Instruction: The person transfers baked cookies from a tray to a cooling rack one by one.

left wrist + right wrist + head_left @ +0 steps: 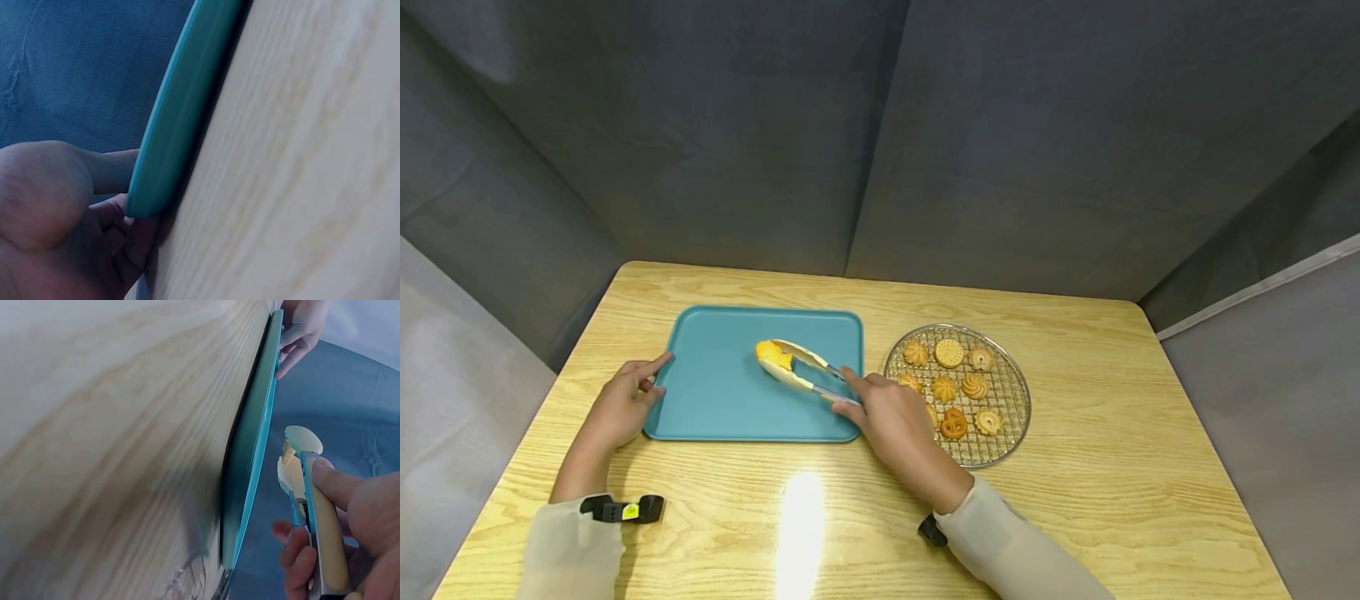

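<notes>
My right hand grips a pair of tongs with cream scalloped tips and metal arms. Between those tips is a golden-yellow cookie, over the middle of a teal tray. In the right wrist view the tongs and the edge of the cookie appear above the tray's surface. My left hand pinches the tray's left rim. In the left wrist view the thumb lies over the rim of the tray and the other fingers are at its side, partly hidden.
A round wire rack holding several cookies of different shapes, one like a pretzel, stands right of the tray. My right hand and wrist cover its left edge. Grey curtains surround the wooden table.
</notes>
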Demonstrator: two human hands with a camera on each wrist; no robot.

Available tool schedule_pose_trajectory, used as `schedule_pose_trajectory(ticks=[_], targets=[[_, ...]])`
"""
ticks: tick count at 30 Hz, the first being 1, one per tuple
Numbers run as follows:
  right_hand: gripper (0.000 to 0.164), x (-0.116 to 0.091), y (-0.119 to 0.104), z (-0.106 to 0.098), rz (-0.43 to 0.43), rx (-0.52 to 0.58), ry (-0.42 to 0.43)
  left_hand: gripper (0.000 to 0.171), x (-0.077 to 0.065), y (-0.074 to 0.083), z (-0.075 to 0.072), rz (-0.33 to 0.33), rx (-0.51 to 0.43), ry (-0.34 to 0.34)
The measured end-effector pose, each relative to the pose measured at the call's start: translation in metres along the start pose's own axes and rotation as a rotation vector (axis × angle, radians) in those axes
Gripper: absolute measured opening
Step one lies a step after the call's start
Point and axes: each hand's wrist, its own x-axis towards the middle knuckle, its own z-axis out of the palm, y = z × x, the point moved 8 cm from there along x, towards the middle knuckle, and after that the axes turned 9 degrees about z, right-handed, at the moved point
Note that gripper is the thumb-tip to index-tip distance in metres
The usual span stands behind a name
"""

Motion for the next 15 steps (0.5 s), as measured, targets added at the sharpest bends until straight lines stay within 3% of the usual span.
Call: schedule_pose_trajectory(ticks=[15], targets=[[0.055,-0.024,0.025,-0.017,0.033,0.052,0.081,0.054,0.000,-0.002,0.001,-0.013,-0.006,-0.014]])
